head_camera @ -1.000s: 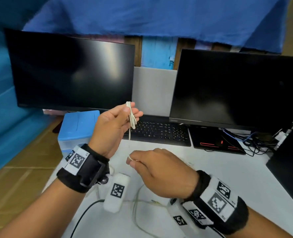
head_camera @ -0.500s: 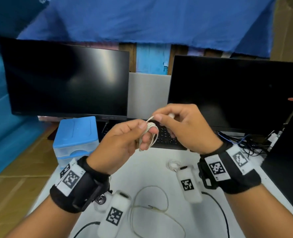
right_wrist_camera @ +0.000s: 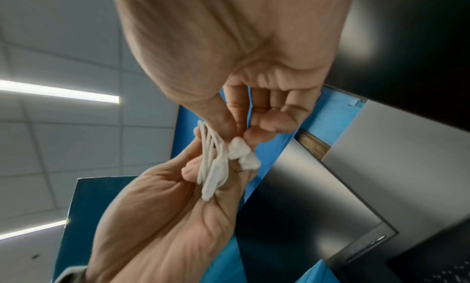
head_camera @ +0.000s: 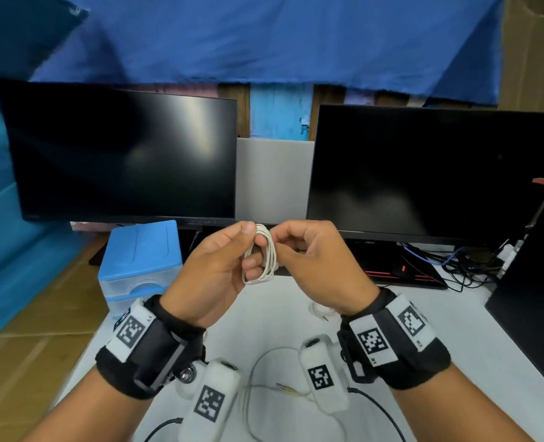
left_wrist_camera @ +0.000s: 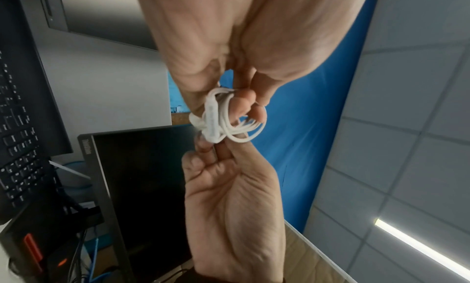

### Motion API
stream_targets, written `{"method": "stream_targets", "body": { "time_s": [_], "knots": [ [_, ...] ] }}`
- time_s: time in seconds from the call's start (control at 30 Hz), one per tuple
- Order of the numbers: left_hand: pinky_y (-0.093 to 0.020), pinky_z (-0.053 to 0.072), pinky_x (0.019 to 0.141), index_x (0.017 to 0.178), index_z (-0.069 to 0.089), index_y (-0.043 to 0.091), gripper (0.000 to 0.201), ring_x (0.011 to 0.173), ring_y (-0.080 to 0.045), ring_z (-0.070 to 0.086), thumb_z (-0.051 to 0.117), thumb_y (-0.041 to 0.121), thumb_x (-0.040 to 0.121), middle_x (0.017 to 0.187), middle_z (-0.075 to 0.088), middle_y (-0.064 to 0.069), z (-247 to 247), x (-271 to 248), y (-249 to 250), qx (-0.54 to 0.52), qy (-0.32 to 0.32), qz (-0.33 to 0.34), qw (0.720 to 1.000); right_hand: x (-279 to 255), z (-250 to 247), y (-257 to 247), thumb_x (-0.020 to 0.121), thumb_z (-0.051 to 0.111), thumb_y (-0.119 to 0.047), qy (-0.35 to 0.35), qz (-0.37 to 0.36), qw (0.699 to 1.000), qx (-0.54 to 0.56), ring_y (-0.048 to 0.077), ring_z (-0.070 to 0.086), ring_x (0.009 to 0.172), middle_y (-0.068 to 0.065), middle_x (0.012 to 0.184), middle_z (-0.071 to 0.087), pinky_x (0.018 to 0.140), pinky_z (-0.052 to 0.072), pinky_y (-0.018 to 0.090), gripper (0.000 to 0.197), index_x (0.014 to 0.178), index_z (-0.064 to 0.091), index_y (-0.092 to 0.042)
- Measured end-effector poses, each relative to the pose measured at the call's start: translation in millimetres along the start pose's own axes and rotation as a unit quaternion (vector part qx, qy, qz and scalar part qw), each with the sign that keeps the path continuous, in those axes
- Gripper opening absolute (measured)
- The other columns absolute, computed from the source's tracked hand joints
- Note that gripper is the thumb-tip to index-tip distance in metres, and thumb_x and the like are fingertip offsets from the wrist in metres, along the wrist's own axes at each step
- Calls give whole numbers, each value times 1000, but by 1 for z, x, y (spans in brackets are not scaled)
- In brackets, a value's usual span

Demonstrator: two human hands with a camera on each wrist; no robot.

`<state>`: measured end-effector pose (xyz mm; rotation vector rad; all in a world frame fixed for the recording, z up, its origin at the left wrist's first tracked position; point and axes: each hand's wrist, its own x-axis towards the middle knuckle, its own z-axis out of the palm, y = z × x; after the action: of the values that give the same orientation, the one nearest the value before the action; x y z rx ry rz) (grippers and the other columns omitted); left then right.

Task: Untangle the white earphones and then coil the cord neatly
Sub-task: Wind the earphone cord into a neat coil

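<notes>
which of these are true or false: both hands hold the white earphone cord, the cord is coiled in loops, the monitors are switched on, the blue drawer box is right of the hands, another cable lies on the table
1. Both hands hold the cord. True: the left hand and the right hand both pinch the white earphones.
2. The cord is coiled in loops. True.
3. The monitors are switched on. False: the left monitor and the right monitor are dark.
4. The blue drawer box is right of the hands. False: the blue drawer box stands to their left.
5. Another cable lies on the table. True: a thin cable with a plug lies on the white table.
</notes>
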<state>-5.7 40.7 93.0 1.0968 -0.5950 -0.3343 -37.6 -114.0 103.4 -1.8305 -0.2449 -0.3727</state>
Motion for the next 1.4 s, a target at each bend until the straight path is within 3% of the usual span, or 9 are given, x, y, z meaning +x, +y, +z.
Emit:
{"method": "stream_targets", "body": {
  "time_s": [0.1,0.37,0.53,0.67,0.83,0.97,1.1,1.23,1.4],
  "knots": [
    [-19,40,56,77,63,13,31,54,-11,38,47,34,93,61,39,-2,0,2,0,23,11,5,1000,-2,-1,-1,91,63,-1,38,22,997,60,18,68,63,25,79,71,62,60,28,10,87,71,4],
    [-20,40,57,76,65,12,31,66,-11,50,50,36,90,88,61,-13,-7,4,-3,84,31,12,996,-1,-6,4,92,63,-5,31,19,991,132,16,68,71,10,78,71,58,55,23,8,87,69,-6],
    [-21,45,60,80,63,10,30,58,-8,51,51,32,97,75,61,-3,-4,3,-3,55,18,-2,998,-2,-1,10,91,63,-1,15,26,982,186,22,72,72,15,82,75,66,60,28,9,90,71,-4],
    [-20,50,61,71,68,19,32,61,-7,58,47,30,93,69,63,1,-6,3,-3,48,21,5,999,-7,5,18,88,65,1,14,20,974,226,24,73,75,15,85,75,69,59,29,9,90,72,-4],
    [-30,54,76,85,72,17,29,80,-17,63,50,32,96,87,69,-7,-13,2,-2,66,-3,2,998,-4,2,19,85,64,-13,-57,79,948,302,19,62,73,12,86,68,62,49,23,9,92,68,-6],
    [-33,54,78,94,69,7,30,81,-20,62,53,32,96,88,68,-12,-11,6,-4,107,13,15,994,-3,-3,20,87,57,-15,-92,112,929,340,24,58,83,15,92,64,81,41,38,13,94,61,-5],
    [-45,53,87,93,70,4,32,85,-27,64,55,32,92,93,69,-25,-11,7,-9,187,41,55,980,-7,-8,18,91,53,-21,-116,128,903,393,25,63,88,10,86,70,92,45,41,27,108,57,-1],
    [-29,55,75,87,73,17,22,76,-15,67,56,31,88,83,74,-4,-12,6,-8,247,39,87,964,-10,-5,13,81,66,-14,-96,99,936,324,18,64,79,7,81,66,82,50,32,25,102,55,-6],
    [-31,54,69,87,75,15,20,72,-22,67,59,26,90,80,74,-7,-10,5,-14,260,18,102,960,-13,4,11,71,82,4,-32,66,981,180,22,60,71,11,75,62,69,51,34,38,92,53,-8]
  ]
}}
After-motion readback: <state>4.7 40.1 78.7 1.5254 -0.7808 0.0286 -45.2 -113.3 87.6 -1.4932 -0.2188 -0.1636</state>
